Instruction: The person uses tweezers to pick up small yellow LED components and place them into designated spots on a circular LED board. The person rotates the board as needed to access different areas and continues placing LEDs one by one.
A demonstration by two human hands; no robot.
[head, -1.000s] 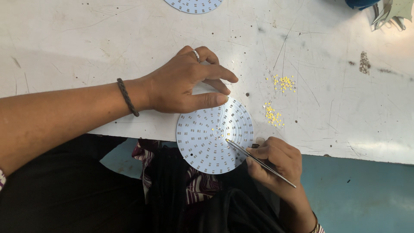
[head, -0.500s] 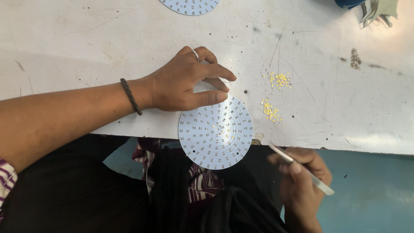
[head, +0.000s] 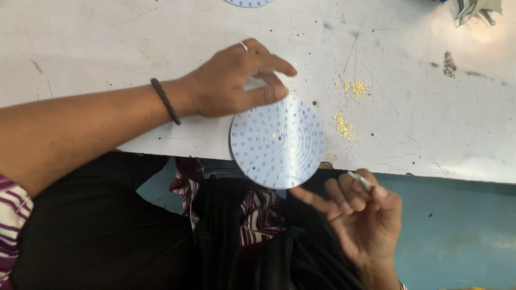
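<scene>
Scratched, stained white desk (head: pixel 107 48) across the upper two thirds of the frame, with a blue floor showing at lower right. Round white circuit board studded with rows of tiny components (head: pixel 277 140) at centre frame, lying flat and overhanging the near edge of the desk. Left hand (head: pixel 236 80), reaching in from the left with a dark band on the wrist and a ring on one finger, resting on the board's upper left rim; grip pinched on that rim, thumb and fingertips pressing it to the desk. Right hand (head: pixel 361 215) at lower centre-right, below the desk edge and apart from the board, palm up with fingers loosely curled; grip closed on slim metal tweezers (head: pixel 361 181), caught between thumb and fingers. Two small heaps of tiny yellow parts (head: pixel 346 126) just right of the board, on the desk. Edge of a second round white board (head: pixel 248 2) at the top of the frame. Dark clothing and a striped sleeve at lower left.
</scene>
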